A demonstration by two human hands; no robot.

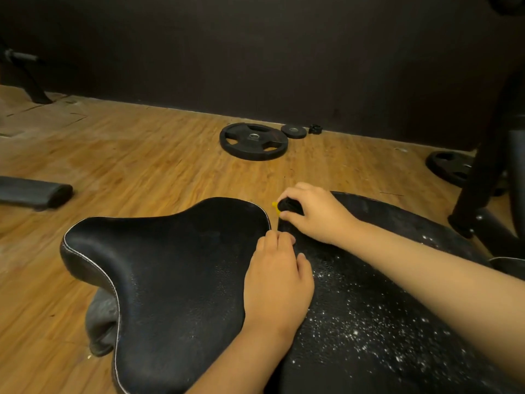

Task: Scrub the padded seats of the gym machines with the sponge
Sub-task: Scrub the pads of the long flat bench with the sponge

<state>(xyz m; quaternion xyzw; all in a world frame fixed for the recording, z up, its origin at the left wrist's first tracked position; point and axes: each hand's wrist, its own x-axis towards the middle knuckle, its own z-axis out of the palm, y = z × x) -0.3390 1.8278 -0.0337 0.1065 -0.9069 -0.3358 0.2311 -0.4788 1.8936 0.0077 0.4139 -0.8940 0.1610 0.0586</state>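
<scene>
Two black padded seats sit side by side: a left seat with white stitching round its edge, and a right seat dotted with white specks. Under them is a brown wood floor, and behind is a dark wall. One big plate lies flat on the floor near the wall, with a small plate just beside it.

The left grip lies flat and loose on the seats where they meet, holding nothing. The right grip is curled tight round the sponge, which is dark with a bit of yellow showing. The sponge is at the far end of the gap between the seats, touching the right seat.
</scene>
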